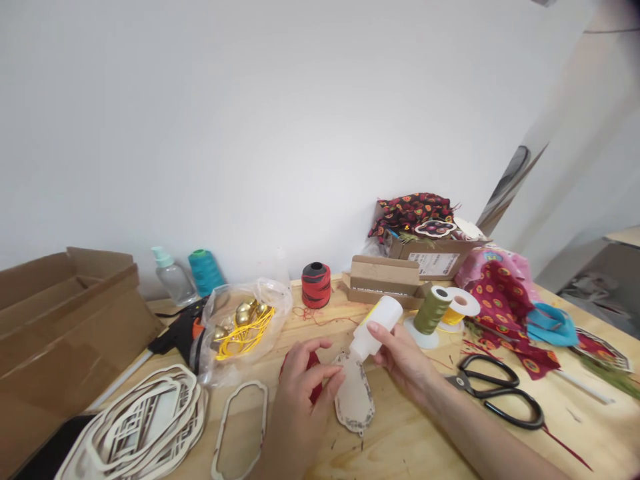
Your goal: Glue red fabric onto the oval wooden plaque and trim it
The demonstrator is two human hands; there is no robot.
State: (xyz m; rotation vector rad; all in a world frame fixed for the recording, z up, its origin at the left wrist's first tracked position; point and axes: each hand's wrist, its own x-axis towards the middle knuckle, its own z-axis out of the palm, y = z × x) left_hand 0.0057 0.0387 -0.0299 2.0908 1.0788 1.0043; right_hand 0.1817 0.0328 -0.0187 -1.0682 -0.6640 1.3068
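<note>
My right hand [403, 360] is closed around a white squeeze bottle [376, 325], tipped with its nozzle down onto the top of a pale wooden cut-out panel [355, 399] lying on the table. My left hand [303, 387] pinches the panel's upper left edge, with thumb and fingers bent around it. Something red [314, 380] lies under that hand, mostly hidden.
The wooden table [400, 440] carries black scissors [503, 397], an olive thread spool [431, 312], a red spool [316, 285], a plastic bag of gold bells and yellow cord [243, 323], wooden frames [150, 423], a glue gun [177, 333], cardboard boxes [60, 327] and patterned fabric [503, 303].
</note>
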